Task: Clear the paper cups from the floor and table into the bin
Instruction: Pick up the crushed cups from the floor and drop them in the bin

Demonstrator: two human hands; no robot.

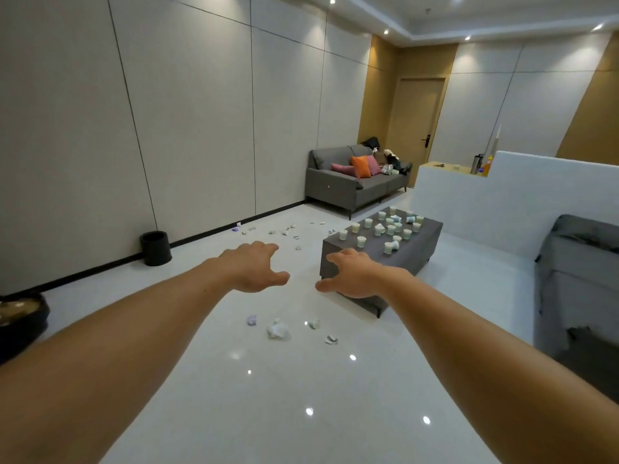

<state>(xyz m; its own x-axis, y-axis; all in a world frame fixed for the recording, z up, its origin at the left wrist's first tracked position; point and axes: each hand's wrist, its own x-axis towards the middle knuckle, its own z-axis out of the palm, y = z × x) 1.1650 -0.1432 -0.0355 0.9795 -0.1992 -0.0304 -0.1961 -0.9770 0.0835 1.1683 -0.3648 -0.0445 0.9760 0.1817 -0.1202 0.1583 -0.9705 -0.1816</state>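
Far left edge: one dark round container (20, 316), contents indistinct. Against the left wall stands one black cylindrical bin (155, 247), upright on the glossy white floor (234, 413), well apart from all litter. The left hand (253, 267) is stretched forward above the floor, its fingers (264, 247) spread and slightly curved, holding nothing. Below and between the hands lie four crushed paper cups (278, 330), one purple and three whitish. Farther off, near the wall's black skirting, is a loose scatter of flattened cup pieces (284, 232), too small to count reliably. The right hand (353, 276) mirrors the left, fingers apart and empty. Behind it a low dark-grey rectangular worktop (422, 252) carries about twenty pale paper cups (361, 241), most upright, a few tipped over; overlap prevents an exact count, and any print on them is too small to read. Beyond: one grey fabric sofa (338, 189) with one orange cushion (361, 165) and two pink cushions (343, 169). Right: a white partition (502, 202).
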